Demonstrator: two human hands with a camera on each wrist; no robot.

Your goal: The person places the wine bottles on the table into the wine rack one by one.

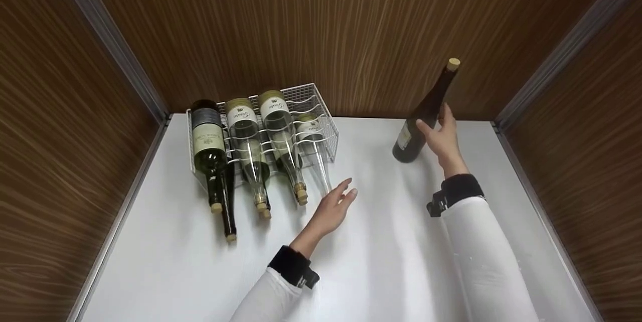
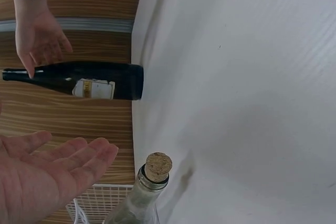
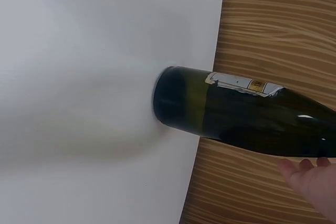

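A dark green wine bottle with a cork and a torn pale label stands upright on the white surface at the back right. My right hand is at its upper part, thumb and fingers spread on either side and not closed round it. In the right wrist view, the fingertips are at the bottle's shoulder; contact is unclear. My left hand holds nothing, its fingers extended beside the neck of a clear corked bottle lying in the rack. In the left wrist view, that bottle's cork is close to the hand.
A white wire rack stands at the back left. Several corked bottles lie in it on two levels, including a green bottle and a clear bottle, necks toward me. Wood-grain panels enclose the white surface at the back and sides.
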